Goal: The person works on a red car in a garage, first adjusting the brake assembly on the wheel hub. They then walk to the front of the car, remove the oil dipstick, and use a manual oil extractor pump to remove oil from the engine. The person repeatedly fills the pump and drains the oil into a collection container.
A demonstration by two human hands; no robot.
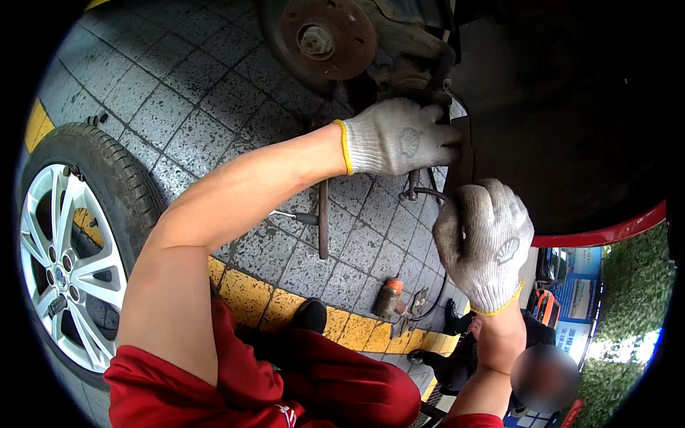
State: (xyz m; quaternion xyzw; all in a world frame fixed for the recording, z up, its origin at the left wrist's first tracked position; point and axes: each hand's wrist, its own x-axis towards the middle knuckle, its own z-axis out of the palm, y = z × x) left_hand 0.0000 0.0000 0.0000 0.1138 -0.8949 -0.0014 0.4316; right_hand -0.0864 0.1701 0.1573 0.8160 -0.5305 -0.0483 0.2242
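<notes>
Apparently, work on a car's suspension (410, 43) is being done at the far side of the scene, right of the rusty hub (325, 39). The gloved left hand (403, 137) is curled at the suspension, its hold hidden; the right hand (485, 239) is curled narrow beside a dark line (432, 191), grip unclear. For the next move, steady bracing by both hands seems called for.

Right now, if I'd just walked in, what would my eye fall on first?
Probably the big silver-spoked wheel at far left, on the grey tiles. Next come the person's gloved left hand near the centre, just below a rusty round disc at the top, and the gloved right hand, lower and further right. The bright red clothing along the bottom stands out too.
</notes>
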